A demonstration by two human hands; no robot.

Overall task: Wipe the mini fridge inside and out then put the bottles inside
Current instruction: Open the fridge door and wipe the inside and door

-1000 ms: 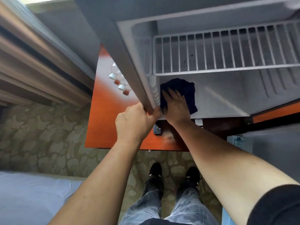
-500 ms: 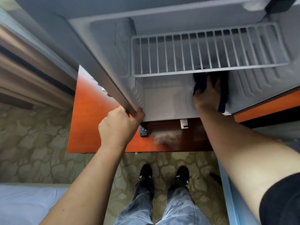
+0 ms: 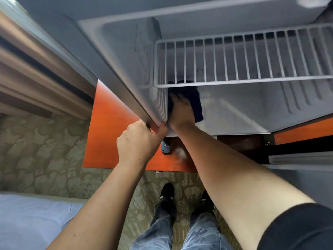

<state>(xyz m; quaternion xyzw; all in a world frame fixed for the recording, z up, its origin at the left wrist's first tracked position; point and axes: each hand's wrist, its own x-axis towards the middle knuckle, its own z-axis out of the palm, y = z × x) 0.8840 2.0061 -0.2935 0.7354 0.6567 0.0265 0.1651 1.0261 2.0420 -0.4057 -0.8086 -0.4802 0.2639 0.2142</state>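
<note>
Your left hand (image 3: 138, 141) grips the grey plastic mini fridge (image 3: 252, 114) wall edge, likely bracing it; your right hand (image 3: 181, 112), fingers flat, presses the dark-blue cloth (image 3: 196, 102) beneath it.

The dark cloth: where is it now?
In the head view, the dark cloth lies on the floor of the mini fridge beside its left wall, under the right hand, below the wire shelf's front edge.

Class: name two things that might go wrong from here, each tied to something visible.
1. The right hand presses the dark cloth just below the wire shelf; lifting it could knock the shelf loose.
2. The left hand grips the mini fridge at its front edge; a hard pull might shift it on the orange cabinet.
</note>
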